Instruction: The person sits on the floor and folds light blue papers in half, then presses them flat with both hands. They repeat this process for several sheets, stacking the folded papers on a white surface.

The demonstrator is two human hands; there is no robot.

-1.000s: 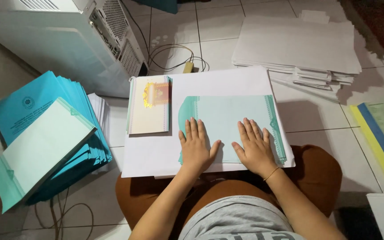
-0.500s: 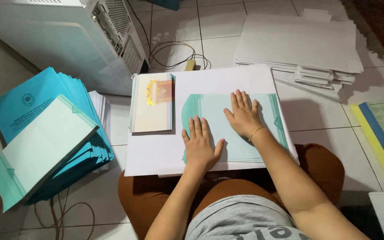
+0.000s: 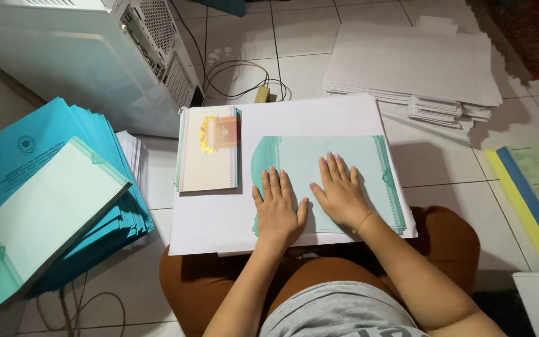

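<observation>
Both hands are lying flat with fingers spread on a pale green sheet (image 3: 319, 181), so nothing is being gripped, just pressed down. The left hand (image 3: 279, 209) is sitting on the sheet's near left part, and the right hand (image 3: 340, 192) is pressing around its middle. The sheet is resting on a white board (image 3: 219, 215) across the person's lap. Left of the sheet, on the same board, a small stack of cream certificates (image 3: 209, 159) with a gold emblem is lying. Farther left of the board, blue folders (image 3: 38, 187) are piling up on the floor; beyond it, white paper stacks (image 3: 413, 62).
</observation>
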